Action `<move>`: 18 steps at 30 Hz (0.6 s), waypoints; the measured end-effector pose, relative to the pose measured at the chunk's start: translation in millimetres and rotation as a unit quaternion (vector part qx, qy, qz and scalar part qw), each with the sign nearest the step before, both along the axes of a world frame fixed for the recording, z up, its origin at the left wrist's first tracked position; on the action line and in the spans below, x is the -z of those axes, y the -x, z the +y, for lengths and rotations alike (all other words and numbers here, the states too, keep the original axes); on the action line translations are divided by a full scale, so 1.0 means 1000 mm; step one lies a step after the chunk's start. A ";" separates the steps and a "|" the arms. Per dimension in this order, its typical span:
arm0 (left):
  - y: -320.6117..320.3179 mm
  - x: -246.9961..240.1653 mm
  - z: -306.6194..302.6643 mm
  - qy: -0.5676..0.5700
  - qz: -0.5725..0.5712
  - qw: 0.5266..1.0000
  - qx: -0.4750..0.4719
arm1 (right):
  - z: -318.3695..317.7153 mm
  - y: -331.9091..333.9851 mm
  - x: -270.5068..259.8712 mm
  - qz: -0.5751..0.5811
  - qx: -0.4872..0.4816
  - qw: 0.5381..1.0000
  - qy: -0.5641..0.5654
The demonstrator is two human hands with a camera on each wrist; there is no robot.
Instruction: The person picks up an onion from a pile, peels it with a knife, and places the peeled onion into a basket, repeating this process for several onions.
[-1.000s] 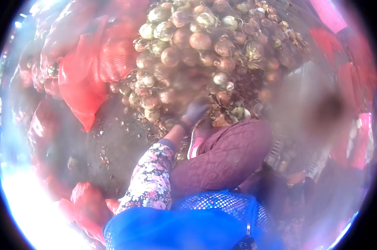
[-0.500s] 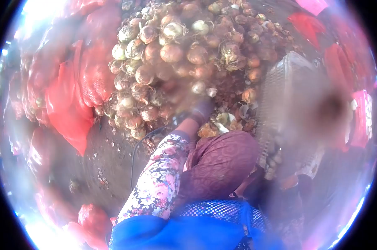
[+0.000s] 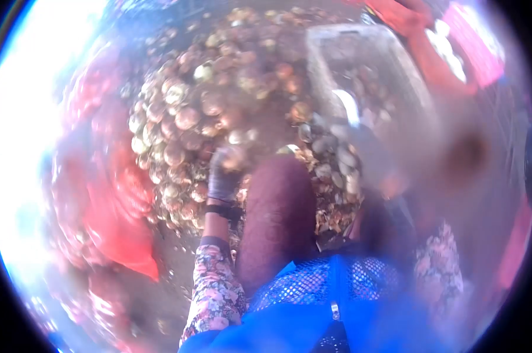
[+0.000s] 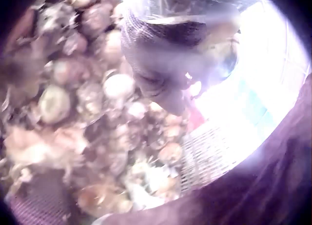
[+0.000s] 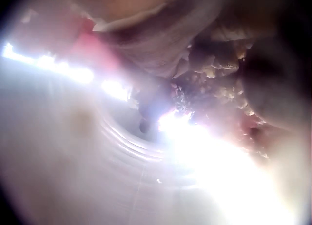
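Observation:
My left hand (image 3: 222,176), in a thin grey-purple glove, is over the near edge of a heap of onions (image 3: 186,117), just left of a bent knee. Its fingers curl round a brownish onion (image 3: 234,157), partly hidden by the glove. In the left wrist view that gloved hand (image 4: 161,64) hangs above loose onions and dry skins. My right hand (image 3: 369,147) is blurred beside the near end of a pale plastic crate (image 3: 319,65). In the right wrist view the gloved right hand (image 5: 161,39) is dark against glare, and I cannot tell what its fingers hold.
The crate has onions inside. Red mesh sacks (image 3: 119,223) lie along the left. The knee in maroon trousers (image 3: 280,206) stands between my arms. Another person's arm (image 3: 436,59) reaches in beyond the crate, near a pink container (image 3: 474,44).
The head view has turned right, bringing the crate into fuller view. My left hand has come back from in front of the knee to its left side, and the right hand appears by the crate.

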State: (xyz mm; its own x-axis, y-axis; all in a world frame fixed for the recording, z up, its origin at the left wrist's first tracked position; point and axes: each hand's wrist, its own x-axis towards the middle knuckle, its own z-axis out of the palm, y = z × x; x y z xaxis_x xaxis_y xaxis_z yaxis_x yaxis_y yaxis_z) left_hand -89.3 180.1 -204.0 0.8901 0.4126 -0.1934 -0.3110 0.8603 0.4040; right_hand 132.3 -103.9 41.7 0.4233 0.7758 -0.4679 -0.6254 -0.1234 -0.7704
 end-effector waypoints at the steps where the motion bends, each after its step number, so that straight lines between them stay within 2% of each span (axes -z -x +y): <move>1: -0.011 -0.031 0.004 -0.031 -0.023 0.999 0.006 | -0.001 -0.004 0.001 -0.067 -0.001 0.998 -0.010; 2: -0.021 -0.061 0.006 -0.109 -0.016 0.994 0.006 | -0.004 -0.008 0.003 -0.134 -0.004 0.991 -0.016; 3: -0.035 -0.082 0.015 -0.287 0.024 0.958 -0.002 | -0.007 -0.006 -0.003 -0.144 0.007 0.989 -0.024; 4: -0.048 -0.103 0.024 -0.477 0.091 0.874 -0.023 | -0.010 -0.006 -0.009 -0.155 0.016 0.987 -0.032; 5: -0.060 -0.123 0.033 -0.615 0.152 0.771 -0.058 | -0.008 -0.010 0.004 -0.158 0.020 0.987 -0.022; 6: -0.072 -0.144 0.027 -0.652 0.158 0.737 -0.083 | -0.007 -0.013 0.013 -0.160 0.024 0.987 -0.011; 7: -0.081 -0.165 0.018 -0.652 0.144 0.741 -0.078 | -0.010 -0.014 0.018 -0.174 0.027 0.984 -0.010; 8: -0.089 -0.182 0.004 -0.576 0.105 0.810 -0.030 | -0.010 -0.012 0.018 -0.190 0.028 0.981 -0.010; 9: -0.095 -0.208 -0.017 -0.501 0.085 0.861 0.026 | -0.011 -0.011 0.010 -0.214 0.046 0.975 0.019; 10: -0.103 -0.251 -0.040 -0.486 0.063 0.865 0.106 | -0.014 -0.011 0.011 -0.240 0.032 0.970 0.030; 11: -0.107 -0.274 -0.065 -0.491 0.147 0.854 0.093 | -0.016 -0.012 0.018 -0.269 0.017 0.962 0.037; 12: -0.114 -0.279 -0.071 -0.499 0.118 0.851 0.114 | -0.014 -0.013 0.024 -0.297 0.002 0.954 0.048; 13: -0.119 -0.279 -0.078 -0.496 0.118 0.852 0.116 | -0.014 -0.009 0.032 -0.388 0.052 0.919 -0.037; 14: -0.123 -0.278 -0.087 -0.492 0.116 0.854 0.120 | -0.015 -0.008 0.032 -0.476 0.050 0.878 -0.023; 15: -0.128 -0.286 -0.104 -0.526 0.094 0.837 0.117 | -0.017 -0.008 0.031 -0.558 0.049 0.828 -0.006; 17: -0.134 -0.286 -0.121 -0.583 0.084 0.803 0.085 | -0.017 -0.002 0.024 -0.611 0.084 0.787 -0.038; 18: -0.133 -0.282 -0.127 -0.560 0.095 0.818 0.090 | -0.021 -0.001 0.022 -0.614 0.087 0.783 -0.047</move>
